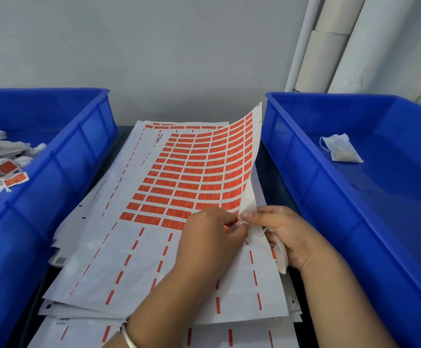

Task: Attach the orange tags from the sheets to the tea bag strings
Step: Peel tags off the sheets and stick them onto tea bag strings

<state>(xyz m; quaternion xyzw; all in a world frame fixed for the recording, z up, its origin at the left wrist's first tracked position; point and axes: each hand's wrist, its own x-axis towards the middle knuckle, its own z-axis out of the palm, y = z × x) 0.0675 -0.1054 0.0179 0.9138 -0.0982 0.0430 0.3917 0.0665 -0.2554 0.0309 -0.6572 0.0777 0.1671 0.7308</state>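
Right now both hands meet at the right edge of the top tag sheet (179, 177), which lies on a stack of sheets in the middle of the desk (277, 177) between two blue crates. The left hand (209, 237) pinches at the lowest row of orange tags (187, 172), fingers curled in tight. The right hand (284, 234) grips a white tea bag (281, 257) against its palm and pinches the string (248, 223) with the thumb, just beside the left fingertips.

Risks from here, as I judge them: the sheet's right edge is curled up high, so a hard tug could drag the whole sheet off the stack rather than free one tag. The string is thin and slack; it could slip out of the pinch before the tag closes over it, or the tag could stick crooked or to a finger.

Tagged bags pile in the left crate (61, 156); one untagged bag (341, 148) sits in the right crate (305, 156), well apart from the hands.
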